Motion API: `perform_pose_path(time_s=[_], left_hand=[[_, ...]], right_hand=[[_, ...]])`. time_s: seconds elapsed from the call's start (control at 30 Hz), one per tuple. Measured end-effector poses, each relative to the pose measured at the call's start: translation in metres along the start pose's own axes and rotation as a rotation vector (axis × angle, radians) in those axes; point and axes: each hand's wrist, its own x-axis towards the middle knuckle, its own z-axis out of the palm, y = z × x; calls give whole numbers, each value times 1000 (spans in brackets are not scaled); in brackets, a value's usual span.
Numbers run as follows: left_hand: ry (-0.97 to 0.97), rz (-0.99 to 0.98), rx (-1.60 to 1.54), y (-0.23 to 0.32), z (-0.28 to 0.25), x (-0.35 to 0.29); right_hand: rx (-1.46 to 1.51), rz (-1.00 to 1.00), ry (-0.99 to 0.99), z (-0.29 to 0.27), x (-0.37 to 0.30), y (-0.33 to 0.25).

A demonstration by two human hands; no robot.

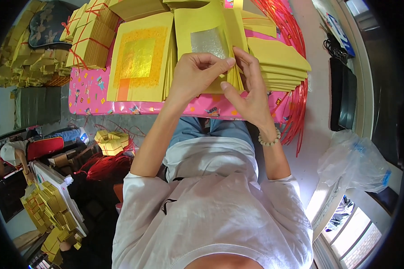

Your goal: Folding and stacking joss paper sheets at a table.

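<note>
The left hand (195, 74) has thumb and forefinger pinched on the right edge of a yellow paper stack (197, 20); the right hand (252, 92) curves around that edge, thumb and fingers apart (whether they grip, I cannot tell). The stack lies at the middle of the surface (92, 99), with a silver patch (206, 41) on top. Left of it sits a gold-patched stack (137, 56), right of it fanned yellow sheets (278, 67) and red strings (296, 62). Cartoon figures decorate the pink covering; farther right lies a blue-and-white printed packet (341, 36).
</note>
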Motion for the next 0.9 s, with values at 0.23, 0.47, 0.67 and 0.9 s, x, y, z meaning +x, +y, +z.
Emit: perform_pose_path(time_s=[0.23, 0.47, 0.67, 0.9], left_hand=[[52, -61, 186, 7, 5, -2], [58, -21, 192, 2, 6, 0], [53, -37, 259, 1, 5, 1], [64, 1, 272, 3, 6, -2]], right_hand=[[104, 78, -29, 0, 0, -5], [90, 70, -19, -1, 2, -4], [36, 8, 29, 0, 2, -3], [90, 126, 2, -10, 24, -7]])
